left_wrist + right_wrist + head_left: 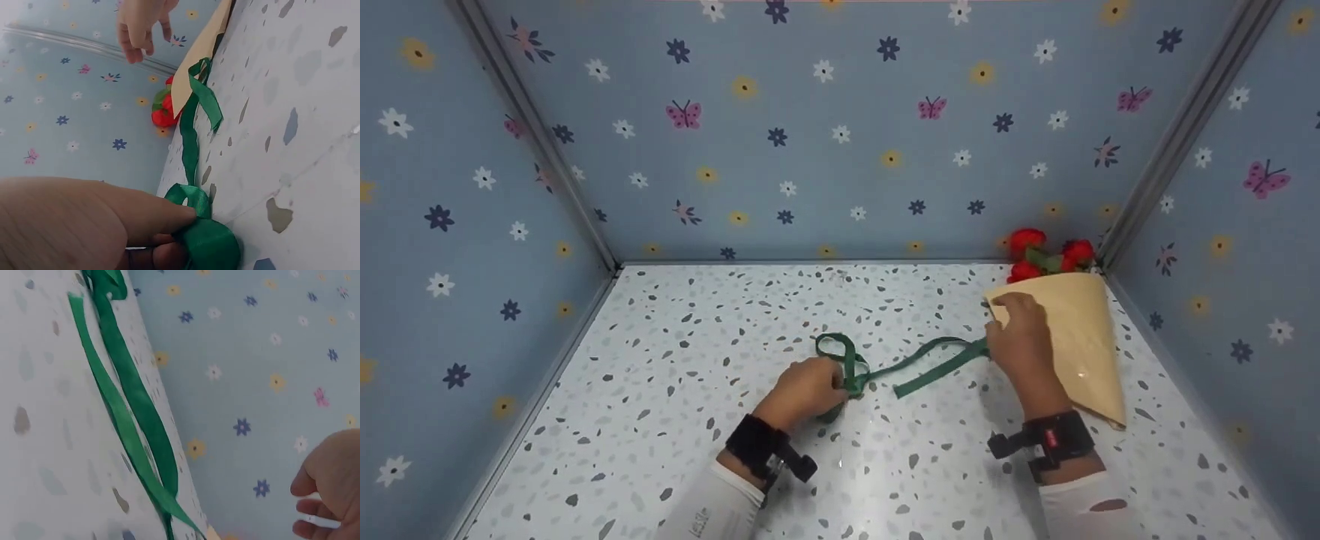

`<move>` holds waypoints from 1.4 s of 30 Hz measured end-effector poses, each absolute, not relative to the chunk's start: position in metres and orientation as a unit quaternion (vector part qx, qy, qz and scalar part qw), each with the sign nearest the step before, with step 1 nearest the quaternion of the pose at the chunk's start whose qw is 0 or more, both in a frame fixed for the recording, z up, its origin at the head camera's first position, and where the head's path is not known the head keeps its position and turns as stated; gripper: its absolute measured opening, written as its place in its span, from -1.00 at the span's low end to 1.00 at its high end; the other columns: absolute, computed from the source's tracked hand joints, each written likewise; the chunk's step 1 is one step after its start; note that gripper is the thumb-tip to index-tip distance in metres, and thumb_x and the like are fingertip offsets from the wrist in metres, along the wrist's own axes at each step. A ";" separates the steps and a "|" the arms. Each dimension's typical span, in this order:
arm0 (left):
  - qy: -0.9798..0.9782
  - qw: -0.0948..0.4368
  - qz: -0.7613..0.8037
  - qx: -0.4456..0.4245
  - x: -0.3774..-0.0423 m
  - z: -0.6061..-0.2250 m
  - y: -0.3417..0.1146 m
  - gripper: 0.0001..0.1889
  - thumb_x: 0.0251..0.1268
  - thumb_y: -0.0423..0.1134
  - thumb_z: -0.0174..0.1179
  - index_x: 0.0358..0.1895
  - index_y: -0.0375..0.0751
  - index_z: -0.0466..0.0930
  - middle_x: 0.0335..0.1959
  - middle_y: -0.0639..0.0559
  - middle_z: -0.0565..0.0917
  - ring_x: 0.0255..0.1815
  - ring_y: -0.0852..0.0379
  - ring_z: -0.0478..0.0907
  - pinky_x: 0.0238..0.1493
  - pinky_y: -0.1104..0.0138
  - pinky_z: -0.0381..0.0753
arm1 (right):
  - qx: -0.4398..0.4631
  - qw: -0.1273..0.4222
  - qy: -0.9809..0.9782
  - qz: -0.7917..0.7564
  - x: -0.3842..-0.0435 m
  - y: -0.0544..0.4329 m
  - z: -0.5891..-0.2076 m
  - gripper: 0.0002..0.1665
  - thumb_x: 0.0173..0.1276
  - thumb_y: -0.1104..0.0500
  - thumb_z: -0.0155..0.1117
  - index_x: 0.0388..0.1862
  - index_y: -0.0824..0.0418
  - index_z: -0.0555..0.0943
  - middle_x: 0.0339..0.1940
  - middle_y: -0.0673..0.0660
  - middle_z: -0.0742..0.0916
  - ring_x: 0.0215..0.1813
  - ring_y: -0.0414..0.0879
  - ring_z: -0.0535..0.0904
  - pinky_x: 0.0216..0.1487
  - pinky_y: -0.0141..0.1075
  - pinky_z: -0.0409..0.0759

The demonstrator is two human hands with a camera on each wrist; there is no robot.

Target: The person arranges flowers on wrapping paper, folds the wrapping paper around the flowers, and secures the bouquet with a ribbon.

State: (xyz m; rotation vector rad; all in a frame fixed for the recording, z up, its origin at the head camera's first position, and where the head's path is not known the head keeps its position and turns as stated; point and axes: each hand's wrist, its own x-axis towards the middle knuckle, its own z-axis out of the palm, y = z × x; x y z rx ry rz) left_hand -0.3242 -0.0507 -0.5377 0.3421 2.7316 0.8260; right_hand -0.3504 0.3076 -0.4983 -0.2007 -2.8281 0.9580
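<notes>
A green ribbon [849, 360] lies on the speckled table, bunched into loops at one end. My left hand [808, 386] pinches that looped end between thumb and fingers, as the left wrist view also shows with the ribbon [211, 242] under the thumb. From there the ribbon runs right, folds back near the paper wrap and ends in a cut tail. My right hand [1024, 341] hangs over the left edge of a tan paper cone [1086, 337], fingers loosely bent. Nothing shows between those fingers in the right wrist view, where the ribbon [130, 382] stretches away beside the hand.
Red flowers [1027, 241] with green leaves poke out of the cone's wide end at the back right corner. Flower-patterned panels [840, 135] enclose the table [675, 322] at the back and both sides.
</notes>
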 end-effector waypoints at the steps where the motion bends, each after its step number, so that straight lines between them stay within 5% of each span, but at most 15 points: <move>1: 0.940 0.136 0.290 0.117 -0.325 -0.537 -0.052 -0.73 0.51 -0.11 0.48 -0.41 0.01 0.69 -0.48 0.13 0.70 -0.47 0.13 0.63 -0.41 0.26 0.57 | -0.029 0.072 -0.950 0.303 -0.349 0.295 -0.502 -0.50 0.68 0.23 0.25 0.53 0.19 0.61 0.68 0.28 0.53 0.73 0.28 0.37 0.73 0.30 0.41; 6: 0.947 0.113 0.276 0.117 -0.331 -0.530 -0.062 -0.83 0.60 -0.13 0.41 -0.26 -0.01 0.72 -0.35 0.09 0.73 -0.38 0.10 0.66 -0.28 0.19 0.64 | 0.168 -0.034 -0.951 0.257 -0.333 0.234 -0.525 -0.48 0.67 0.08 0.42 0.54 0.02 0.67 0.79 0.10 0.50 0.81 0.18 0.37 0.76 0.28 0.40; 11: 0.986 0.038 0.150 0.063 -0.346 -0.520 -0.095 -0.97 0.50 -0.36 0.42 -0.15 -0.14 0.79 -0.26 -0.04 0.81 -0.28 -0.02 0.72 -0.14 0.06 0.77 | 0.245 -0.083 -0.943 0.211 -0.324 0.214 -0.542 -0.55 0.72 0.02 0.35 0.50 -0.04 0.74 0.75 -0.02 0.57 0.76 0.12 0.47 0.75 0.19 0.45; 16: 0.994 0.008 0.104 -0.027 -0.361 -0.523 -0.162 -0.90 0.33 -0.50 0.43 -0.18 -0.27 0.79 -0.26 -0.17 0.82 -0.28 -0.12 0.73 -0.28 0.05 0.75 | 0.228 -0.069 -0.954 0.179 -0.328 0.227 -0.541 -0.76 0.70 0.07 0.39 0.18 0.05 0.87 0.60 -0.01 0.72 0.65 0.13 0.62 0.66 0.14 0.58; 22: 0.974 0.009 0.159 -0.163 -0.362 -0.532 -0.237 -0.85 0.50 -0.49 0.23 -0.08 -0.41 0.79 -0.17 -0.32 0.84 -0.25 -0.16 0.77 -0.33 0.04 0.70 | 0.133 -0.078 -0.975 0.159 -0.336 0.250 -0.536 -0.64 0.71 0.04 0.39 0.33 0.13 0.82 0.55 0.09 0.76 0.56 0.17 0.68 0.57 0.19 0.64; 26: 0.950 -0.008 0.192 -0.247 -0.359 -0.536 -0.269 -0.74 0.57 -0.43 0.20 0.13 -0.51 0.74 -0.02 -0.44 0.82 -0.15 -0.26 0.81 -0.29 -0.05 0.76 | 0.078 -0.085 -0.983 0.142 -0.340 0.266 -0.532 -0.59 0.71 0.02 0.39 0.31 0.24 0.77 0.19 0.18 0.87 0.19 0.13 0.80 0.29 0.16 0.75; 28: 0.943 -0.022 0.206 -0.262 -0.359 -0.538 -0.275 -0.64 0.57 -0.40 0.21 0.28 -0.57 0.64 0.16 -0.54 0.73 0.06 -0.40 0.76 -0.12 -0.15 0.79 | 0.050 -0.101 -0.986 0.125 -0.341 0.273 -0.530 -0.62 0.71 0.01 0.38 0.21 0.28 0.76 0.02 0.18 0.85 0.03 0.11 0.77 0.17 0.14 0.75; 33: 0.956 -0.051 0.226 -0.179 -0.365 -0.535 -0.255 -0.32 0.50 -0.47 0.21 0.65 -0.53 0.32 0.55 -0.67 0.33 0.55 -0.63 0.34 0.42 -0.45 0.56 | 0.000 -0.109 -0.991 0.073 -0.347 0.278 -0.525 -0.65 0.71 0.05 0.35 0.07 0.34 0.79 -0.08 0.25 0.85 -0.06 0.14 0.70 0.23 0.30 0.67; 38: 0.967 -0.026 0.251 -0.013 -0.367 -0.531 -0.192 -0.49 0.67 -0.33 0.16 0.59 -0.23 0.54 0.55 -0.37 0.48 0.60 -0.44 0.40 0.56 -0.42 0.46 | 0.058 -0.018 -0.991 0.118 -0.344 0.259 -0.525 -0.77 0.63 0.10 0.46 0.06 0.23 0.83 0.05 0.22 0.84 0.18 0.17 0.73 0.34 0.27 0.69; 42: 0.944 0.040 0.318 0.074 -0.360 -0.540 -0.128 -0.55 0.80 -0.06 0.16 0.60 0.03 0.58 0.70 -0.11 0.47 0.72 -0.25 0.40 0.70 -0.31 0.41 | 0.147 -0.021 -0.971 0.187 -0.335 0.239 -0.531 -0.73 0.62 0.11 0.50 0.20 0.13 0.82 0.31 0.15 0.81 0.44 0.14 0.71 0.52 0.16 0.67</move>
